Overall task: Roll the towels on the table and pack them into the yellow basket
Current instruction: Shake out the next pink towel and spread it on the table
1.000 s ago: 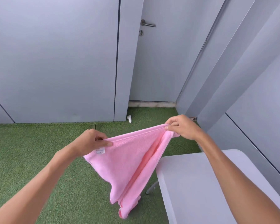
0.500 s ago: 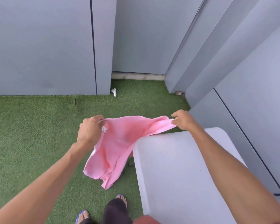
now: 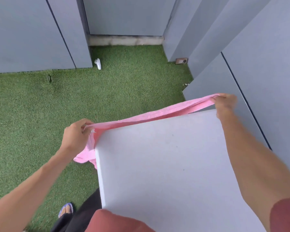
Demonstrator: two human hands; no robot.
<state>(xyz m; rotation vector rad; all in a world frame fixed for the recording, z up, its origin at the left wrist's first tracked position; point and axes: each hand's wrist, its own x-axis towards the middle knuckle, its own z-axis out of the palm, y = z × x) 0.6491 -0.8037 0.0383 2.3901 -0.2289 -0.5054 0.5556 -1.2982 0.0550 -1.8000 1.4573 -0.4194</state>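
Pink towel stretched along the far edge of the white desk — one end pinched in the left hand at the desk's left corner, the other gripped by the right hand past the far right corner. Rest of the cloth hanging below the left corner, over green turf.

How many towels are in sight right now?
1. A pink towel is stretched between the left hand and right hand along the far edge of the white table, partly hanging behind it. Others may lie out of view.
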